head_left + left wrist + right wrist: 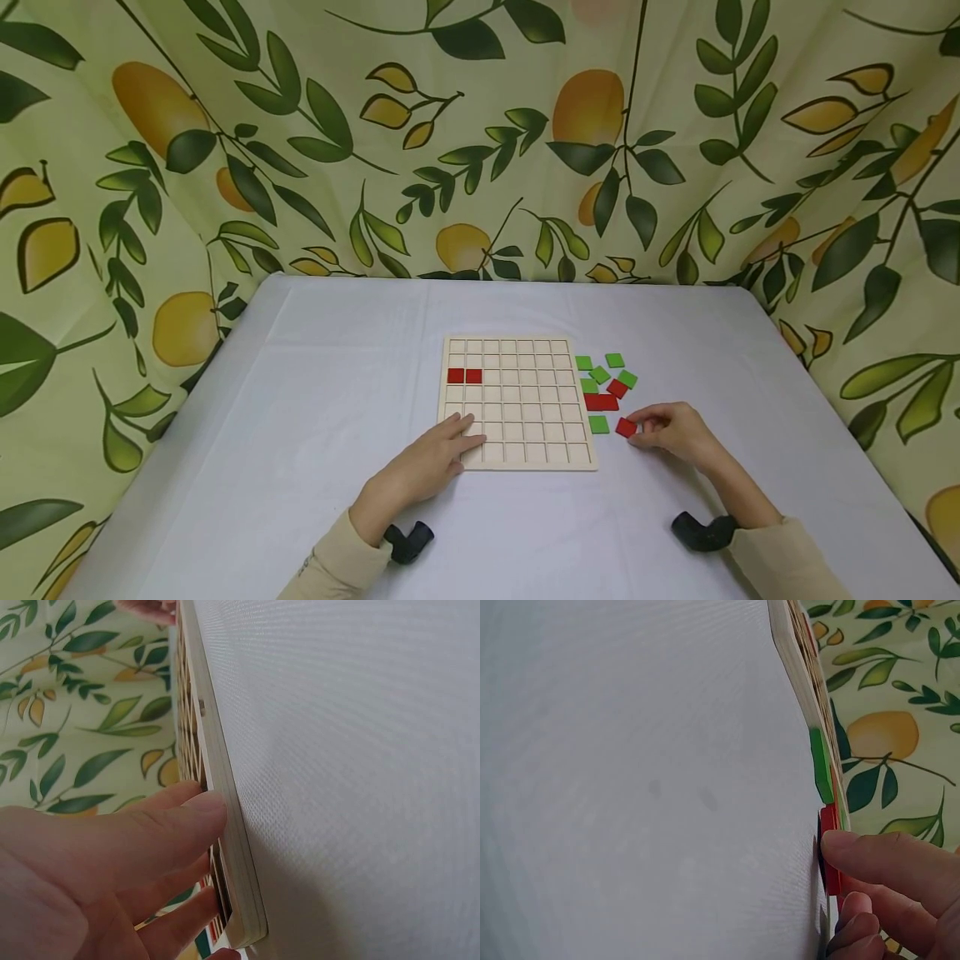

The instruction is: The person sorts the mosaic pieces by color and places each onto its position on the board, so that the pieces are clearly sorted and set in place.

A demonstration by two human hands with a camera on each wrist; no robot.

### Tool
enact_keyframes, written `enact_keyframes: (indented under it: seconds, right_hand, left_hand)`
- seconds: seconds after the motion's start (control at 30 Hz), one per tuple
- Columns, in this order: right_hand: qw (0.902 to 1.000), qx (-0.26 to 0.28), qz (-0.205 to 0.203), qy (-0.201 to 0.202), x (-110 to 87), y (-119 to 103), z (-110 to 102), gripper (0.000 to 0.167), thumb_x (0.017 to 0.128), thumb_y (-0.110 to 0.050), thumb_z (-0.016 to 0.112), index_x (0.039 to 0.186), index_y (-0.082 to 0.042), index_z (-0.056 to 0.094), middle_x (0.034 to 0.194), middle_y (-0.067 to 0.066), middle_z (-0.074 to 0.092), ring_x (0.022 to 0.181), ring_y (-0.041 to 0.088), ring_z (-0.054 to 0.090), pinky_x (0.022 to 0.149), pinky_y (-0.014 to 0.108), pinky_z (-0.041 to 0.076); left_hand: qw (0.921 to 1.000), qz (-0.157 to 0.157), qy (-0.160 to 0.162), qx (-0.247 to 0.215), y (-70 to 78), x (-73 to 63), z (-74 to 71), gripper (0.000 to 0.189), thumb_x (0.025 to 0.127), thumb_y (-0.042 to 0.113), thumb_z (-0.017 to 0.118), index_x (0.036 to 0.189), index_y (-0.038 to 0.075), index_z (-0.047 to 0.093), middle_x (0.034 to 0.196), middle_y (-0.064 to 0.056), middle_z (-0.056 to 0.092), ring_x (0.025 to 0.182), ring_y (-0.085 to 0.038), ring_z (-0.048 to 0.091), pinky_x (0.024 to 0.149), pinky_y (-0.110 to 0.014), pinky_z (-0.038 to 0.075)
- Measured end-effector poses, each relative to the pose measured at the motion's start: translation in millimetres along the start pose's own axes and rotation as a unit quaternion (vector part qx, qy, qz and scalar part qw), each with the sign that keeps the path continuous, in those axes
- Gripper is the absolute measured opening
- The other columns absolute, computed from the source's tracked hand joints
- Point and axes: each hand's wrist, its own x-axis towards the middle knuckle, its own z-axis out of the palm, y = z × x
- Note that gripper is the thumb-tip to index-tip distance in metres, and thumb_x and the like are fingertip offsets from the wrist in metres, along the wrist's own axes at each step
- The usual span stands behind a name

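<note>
A pale wooden grid board [536, 408] lies flat on the table. One red square tile [456, 376] and a second red tile [474, 377] sit side by side in its third row from the top, at the left edge. My left hand [420, 458] rests on the board's near-left corner, fingers extended over the cells; in the left wrist view its thumb [202, 814] lies against the board's edge. Right of the board, my right hand [678, 432] pinches a red square tile [626, 427] between thumb and fingers; the right wrist view shows this tile [830, 862] edge-on.
Beside the board's right edge lie several green tiles [599, 424], a red tile [617, 388] and a red strip [602, 402], perhaps two tiles touching. White cloth [337, 350] covers the table. A leaf-and-fruit patterned curtain [480, 150] hangs behind it and at both sides.
</note>
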Motion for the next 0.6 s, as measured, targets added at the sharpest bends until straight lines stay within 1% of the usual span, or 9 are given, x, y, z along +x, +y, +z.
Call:
enact_keyframes:
  seconds: [0.23, 0.43, 0.6]
  right_hand:
    - [1.0000, 0.007, -0.001, -0.003, 0.2, -0.9, -1.3, 0.031, 0.078, -0.008, 0.076, 0.105, 0.005, 0.070, 0.068, 0.000, 0.049, 0.064, 0.011, 0.045, 0.049, 0.018, 0.037]
    - [0.9997, 0.019, -0.011, -0.006, 1.8, -2.2, -2.7, 0.031, 0.081, -0.009, 0.074, 0.108, 0.005, 0.069, 0.069, 0.000, 0.050, 0.063, 0.010, 0.044, 0.049, 0.018, 0.038]
    - [0.9997, 0.015, -0.018, -0.003, 4.3, -4.2, -3.1, 0.031, 0.082, -0.011, 0.073, 0.109, 0.004, 0.069, 0.069, 0.000, 0.052, 0.063, 0.009, 0.046, 0.049, 0.018, 0.040]
  left_hand:
    - [1.0000, -0.003, -0.001, 0.004, -0.8, 0.3, 0.8, 0.044, 0.092, 0.002, 0.059, 0.135, 0.007, 0.055, 0.152, -0.018, 0.041, 0.144, -0.038, 0.034, 0.118, -0.051, 0.034]
    - [1.0000, 0.001, 0.000, 0.008, -2.2, 1.5, 1.9, 0.043, 0.092, 0.002, 0.058, 0.135, 0.007, 0.055, 0.152, -0.018, 0.041, 0.144, -0.038, 0.034, 0.118, -0.051, 0.034]
    - [1.0000, 0.002, -0.002, 0.009, -2.1, 1.6, 1.7, 0.043, 0.092, 0.002, 0.058, 0.135, 0.007, 0.055, 0.152, -0.018, 0.041, 0.144, -0.039, 0.034, 0.118, -0.051, 0.034]
